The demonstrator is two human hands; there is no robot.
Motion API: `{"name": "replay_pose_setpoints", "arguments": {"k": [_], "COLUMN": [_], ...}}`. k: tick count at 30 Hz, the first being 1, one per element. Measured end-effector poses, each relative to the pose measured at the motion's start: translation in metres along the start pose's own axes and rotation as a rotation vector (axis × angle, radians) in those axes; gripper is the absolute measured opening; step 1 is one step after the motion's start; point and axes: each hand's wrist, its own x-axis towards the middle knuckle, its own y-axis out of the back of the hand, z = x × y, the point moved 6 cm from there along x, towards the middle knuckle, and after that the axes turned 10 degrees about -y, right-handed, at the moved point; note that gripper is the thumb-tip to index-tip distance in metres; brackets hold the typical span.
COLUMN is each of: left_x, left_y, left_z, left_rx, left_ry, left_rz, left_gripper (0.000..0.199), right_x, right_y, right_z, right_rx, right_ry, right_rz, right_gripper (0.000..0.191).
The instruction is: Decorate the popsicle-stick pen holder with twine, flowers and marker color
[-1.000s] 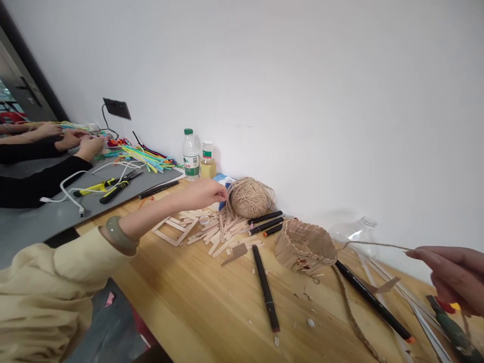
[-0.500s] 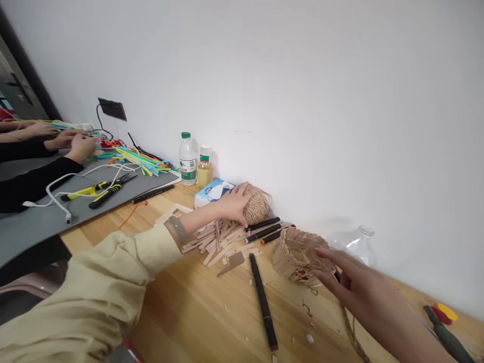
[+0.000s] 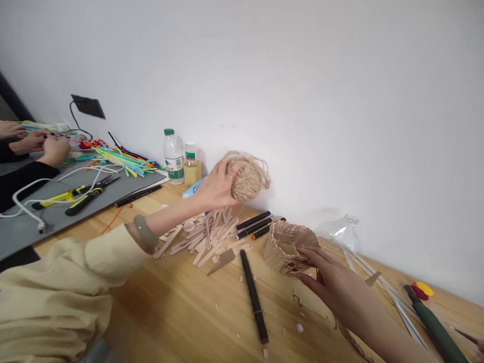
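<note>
My left hand is closed around a ball of tan twine, with loose loops sticking up, raised off the table near the wall. A small round basket of wooden craft sticks with a braided rim stands on the table. My right hand has its fingers over the near right rim and its thumb outside, gripping the wall; part of the basket is hidden behind it. A braided cord trails beneath my right forearm. Loose craft sticks lie in a heap below the ball.
Black markers lie on the wooden table. A water bottle, a bottle of yellowish liquid and a tissue pack stand by the wall. Pliers and another person's hands are at left. A clear plastic bottle piece sits at right.
My left hand has lifted the twine ball off the tabletop. My right hand has moved slightly left, its fingers now over the basket's rim. The view has shifted a little to the right.
</note>
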Motion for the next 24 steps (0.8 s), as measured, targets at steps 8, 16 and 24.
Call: {"name": "replay_pose_setpoints", "arguments": {"k": [8, 16, 24], "left_x": [0.016, 0.019, 0.026], "left_y": [0.099, 0.082, 0.030], "left_z": [0.006, 0.011, 0.015], "left_rx": [0.120, 0.175, 0.268], "left_ry": [-0.062, -0.046, -0.180], "left_rz": [0.360, 0.233, 0.014], "left_gripper": [0.098, 0.092, 0.082], "right_x": [0.002, -0.002, -0.021], "right_y": [-0.002, 0.008, 0.057], "right_z": [-0.001, -0.004, 0.024], "right_rx": [0.046, 0.111, 0.134], "right_ry": [-0.009, 0.022, -0.047], "right_rz": [0.042, 0.012, 0.272], "right_gripper": [0.038, 0.026, 0.018]}}
